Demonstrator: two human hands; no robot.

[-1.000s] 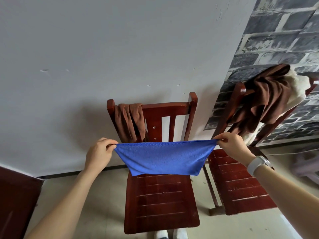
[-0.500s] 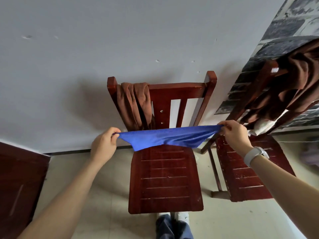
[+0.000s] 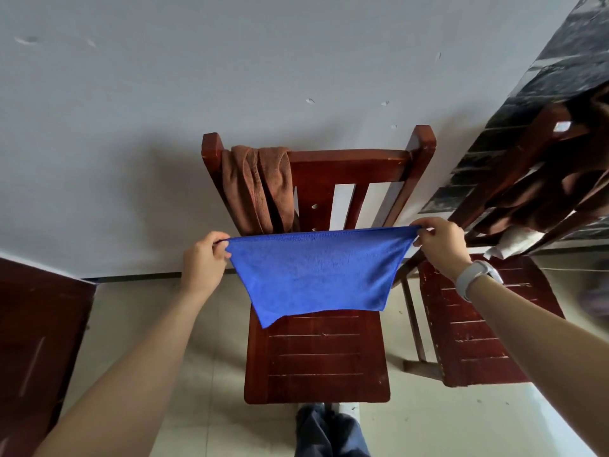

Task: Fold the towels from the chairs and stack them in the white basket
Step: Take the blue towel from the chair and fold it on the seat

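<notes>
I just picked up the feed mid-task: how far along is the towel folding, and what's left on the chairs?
Done: nothing can be confirmed, since the white basket is out of view. In hand: the blue towel is stretched over the middle chair, its top corners pinched by the left hand and right hand. Left: a brown towel on that chair's back, and brown and whitish cloth on the right chair.

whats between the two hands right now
In the head view, the blue towel stretches taut between the left hand and right hand, each pinching a top corner, above the chair seat.
</notes>
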